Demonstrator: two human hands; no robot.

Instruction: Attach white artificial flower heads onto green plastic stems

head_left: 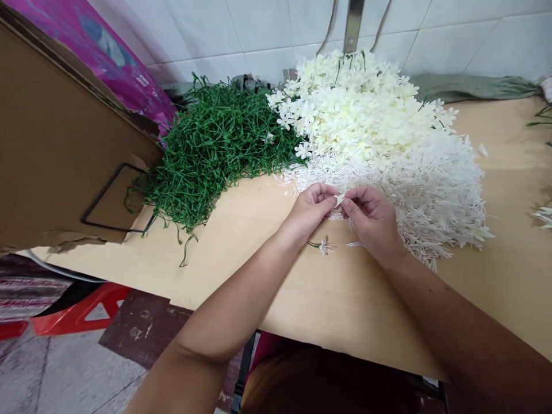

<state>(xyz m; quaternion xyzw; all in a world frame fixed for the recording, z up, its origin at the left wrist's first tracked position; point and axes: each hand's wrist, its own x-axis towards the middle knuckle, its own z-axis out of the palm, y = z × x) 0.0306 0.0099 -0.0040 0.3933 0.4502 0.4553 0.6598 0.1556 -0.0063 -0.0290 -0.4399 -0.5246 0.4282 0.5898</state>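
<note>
Between the fingertips of both hands is a small cream-white artificial flower petal piece (339, 199), largely covered by the fingers. My left hand (311, 208) pinches it from the left, and my right hand (371, 215) pinches it from the right. Just below them on the table lies a small flower on a green stem (323, 246). A few thin white stamen strands (355, 244) rest near my right wrist. Behind and right of the hands spreads a heap of white stamen strands (435, 195), with a pile of cream artificial flowers (362, 109) beyond it.
A tangled heap of green artificial stems (219, 141) covers the table's back left. Beside it stands a large cardboard box (64, 132) with a black wire handle (101, 195). White tiled wall (267, 34) closes off the back. A red plastic stool (77, 316) is on the floor.
</note>
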